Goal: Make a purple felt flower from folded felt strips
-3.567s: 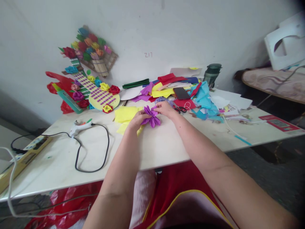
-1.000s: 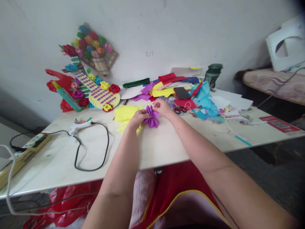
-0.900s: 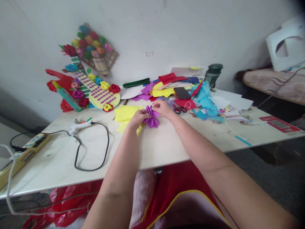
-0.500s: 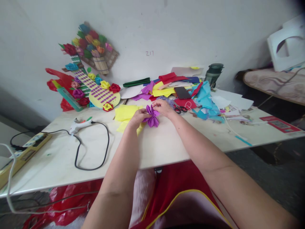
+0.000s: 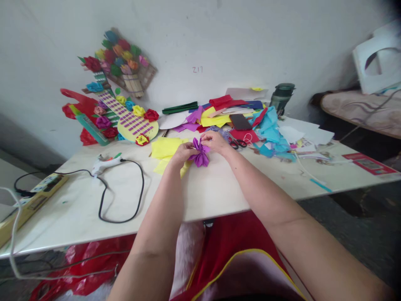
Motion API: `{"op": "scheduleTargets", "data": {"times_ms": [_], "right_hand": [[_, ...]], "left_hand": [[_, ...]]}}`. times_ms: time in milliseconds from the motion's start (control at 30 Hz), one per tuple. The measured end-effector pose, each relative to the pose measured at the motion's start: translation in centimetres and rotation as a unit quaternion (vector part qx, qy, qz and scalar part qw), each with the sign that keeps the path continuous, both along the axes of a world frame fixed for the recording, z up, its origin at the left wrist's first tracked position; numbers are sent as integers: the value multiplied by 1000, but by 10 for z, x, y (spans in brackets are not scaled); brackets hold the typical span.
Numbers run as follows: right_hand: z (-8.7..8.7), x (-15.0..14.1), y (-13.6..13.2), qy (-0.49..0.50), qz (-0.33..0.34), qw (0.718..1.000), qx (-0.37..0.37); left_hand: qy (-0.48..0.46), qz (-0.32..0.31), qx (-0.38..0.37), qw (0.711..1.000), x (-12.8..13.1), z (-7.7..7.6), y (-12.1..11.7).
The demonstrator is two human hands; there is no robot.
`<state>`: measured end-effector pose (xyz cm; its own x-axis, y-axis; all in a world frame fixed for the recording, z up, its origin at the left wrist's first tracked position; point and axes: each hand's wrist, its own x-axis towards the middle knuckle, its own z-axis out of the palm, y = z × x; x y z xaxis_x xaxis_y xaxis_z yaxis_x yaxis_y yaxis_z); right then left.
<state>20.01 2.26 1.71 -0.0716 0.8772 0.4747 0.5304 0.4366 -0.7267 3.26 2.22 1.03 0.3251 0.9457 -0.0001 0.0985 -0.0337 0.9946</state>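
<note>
A purple paper flower [image 5: 201,158] with gathered, folded petals is held between both hands over the table. My left hand [image 5: 184,153] pinches its left side, thumb and fingers together. My right hand [image 5: 214,141] grips its upper right petals with bent fingers. Parts of the petals are hidden by the fingertips. Beneath and beside the left hand lie sheets of yellow crepe paper [image 5: 164,147]. Black-handled scissors [image 5: 238,144] rest to the right of the right hand.
A white glue gun [image 5: 105,164] with a looped black cord lies at left, near a power strip [image 5: 34,200]. Behind stand a flower-decorated paper guitar [image 5: 138,127], a heap of coloured paper [image 5: 216,120], a phone [image 5: 240,122] and a dark green bottle [image 5: 282,98].
Almost nothing differs. Both hands stay on the purple flower in the same place, and the whole view has shifted very slightly.
</note>
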Motion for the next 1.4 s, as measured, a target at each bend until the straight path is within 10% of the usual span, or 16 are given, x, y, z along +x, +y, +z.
{"op": "scheduleTargets", "data": {"times_ms": [1400], "right_hand": [[0,-10,-2,-89,-58,994,-13]], "left_hand": [[8,22,96,995,2,0,2]]}}
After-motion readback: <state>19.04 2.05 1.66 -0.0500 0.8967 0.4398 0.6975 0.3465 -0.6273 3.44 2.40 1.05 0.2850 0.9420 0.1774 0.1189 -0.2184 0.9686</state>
